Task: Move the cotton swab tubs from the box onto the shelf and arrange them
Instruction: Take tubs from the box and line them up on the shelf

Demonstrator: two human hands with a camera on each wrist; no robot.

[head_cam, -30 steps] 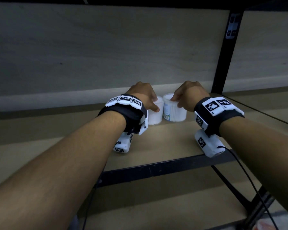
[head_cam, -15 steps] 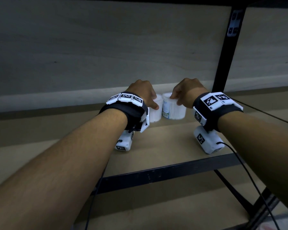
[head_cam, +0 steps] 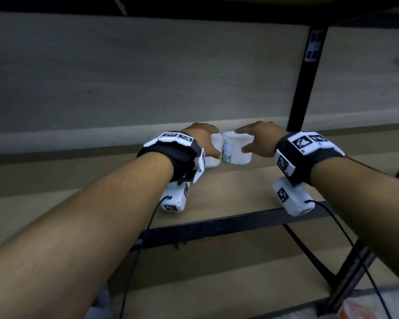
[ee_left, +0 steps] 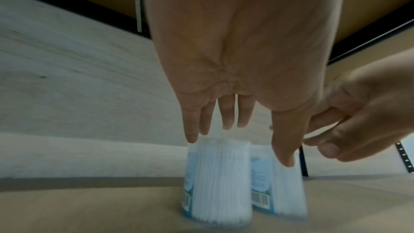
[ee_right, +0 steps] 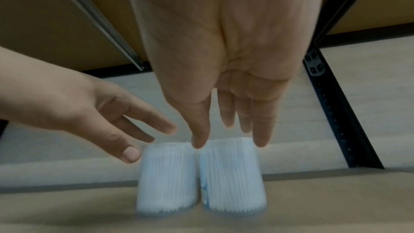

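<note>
Two clear cotton swab tubs stand upright and touching, side by side near the back of the wooden shelf (head_cam: 228, 192). The left tub (head_cam: 213, 155) (ee_left: 218, 180) (ee_right: 168, 178) is under my left hand (head_cam: 203, 139) (ee_left: 239, 148), whose fingers are straight and spread above its top. My right hand (head_cam: 256, 139) (ee_right: 228, 141) hangs the same way over the right tub (head_cam: 236, 150) (ee_left: 282, 192) (ee_right: 233, 174). Neither hand grips a tub. Whether any fingertip still touches a lid I cannot tell.
A black upright post (head_cam: 302, 88) stands just right of the tubs. A black rail (head_cam: 217, 226) edges the shelf front, with a lower board beneath. The pale back panel (head_cam: 124, 77) is close behind the tubs. The shelf stretches bare to the left.
Both hands held the tub tops with curled fingers before. Now the fingers have straightened and spread, and the tubs stand on the shelf on their own.
</note>
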